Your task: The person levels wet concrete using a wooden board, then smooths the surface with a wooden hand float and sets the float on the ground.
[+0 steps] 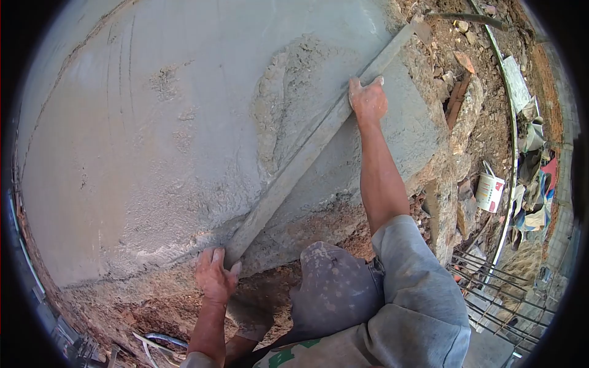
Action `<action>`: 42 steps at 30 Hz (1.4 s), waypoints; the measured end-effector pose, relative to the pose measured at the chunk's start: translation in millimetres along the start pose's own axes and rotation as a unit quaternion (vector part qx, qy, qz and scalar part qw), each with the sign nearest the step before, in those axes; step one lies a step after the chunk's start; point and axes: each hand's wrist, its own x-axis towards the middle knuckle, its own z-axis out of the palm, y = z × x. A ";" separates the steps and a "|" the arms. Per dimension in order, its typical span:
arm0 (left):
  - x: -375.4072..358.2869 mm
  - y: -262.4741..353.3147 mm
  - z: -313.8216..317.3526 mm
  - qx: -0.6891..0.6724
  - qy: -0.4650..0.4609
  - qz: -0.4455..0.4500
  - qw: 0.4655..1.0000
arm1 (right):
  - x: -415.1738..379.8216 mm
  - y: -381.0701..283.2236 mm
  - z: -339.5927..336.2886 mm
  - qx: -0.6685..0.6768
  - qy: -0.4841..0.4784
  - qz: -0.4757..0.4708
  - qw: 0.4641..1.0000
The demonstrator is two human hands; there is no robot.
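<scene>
A long, straight, cement-coated straightedge point(294, 168) lies diagonally against a grey layer of wet plaster point(202, 104). My right hand point(369, 99) is closed around its upper part, with the thumb along the right edge. At the lower end, my left hand point(216, 276) holds the tip, fingers bent on one side and the thumb on the other. Both hands are smeared with cement. Left of the bar the plaster has a rough, raised patch point(288, 92); other stretches look smooth. The bar's underside is hidden.
Broken stones and soil point(451, 80) border the plaster on the right. A white bucket point(489, 191) stands there, near a pile of rags and sacks point(534, 190). Steel rebar point(497, 294) crosses the lower right. A pole point(469, 19) lies at the upper right.
</scene>
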 end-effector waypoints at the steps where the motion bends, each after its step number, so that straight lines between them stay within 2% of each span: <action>1: -0.2 4.8 -0.8 -0.006 -0.010 -0.005 1.000 | -0.5 -2.4 -1.8 0.007 -0.009 0.006 1.000; 5: -6.8 -0.4 11.5 0.008 0.032 0.000 0.999 | -17.6 -3.2 -1.0 0.020 0.003 0.002 1.000; 8: -12.0 1.7 7.3 -0.019 0.036 -0.010 0.999 | -55.4 -1.9 -5.1 0.009 -0.032 -0.032 0.999; 11: -26.0 -17.0 21.9 0.003 0.089 0.025 0.996 | -59.8 -6.8 -6.0 0.013 -0.042 -0.017 0.999; 14: -14.2 -3.4 13.5 -0.014 0.042 -0.017 0.999 | -45.4 -17.7 -9.5 0.014 -0.056 -0.004 0.998; 17: -3.6 -2.6 16.5 -0.005 0.065 0.014 0.998 | -31.0 -23.5 -6.4 0.023 -0.040 -0.007 0.999; 20: 5.7 17.6 10.9 -0.011 0.031 -0.033 0.999 | -16.8 -29.6 1.6 0.044 -0.027 -0.003 0.999; 23: -1.4 15.8 22.3 -0.010 0.067 -0.021 0.997 | -19.7 -32.8 4.0 0.051 -0.029 -0.012 0.998; 27: -3.9 29.0 17.6 -0.016 0.066 -0.004 0.998 | -18.4 -35.1 12.9 0.053 -0.022 -0.043 0.997; 31: 8.2 41.5 23.0 -0.058 0.032 -0.019 0.998 | 3.3 -47.9 14.5 0.049 -0.025 -0.064 0.996; 42: 26.0 60.8 26.4 -0.065 0.016 -0.022 0.997 | 25.6 -63.0 20.9 0.053 -0.016 -0.098 0.994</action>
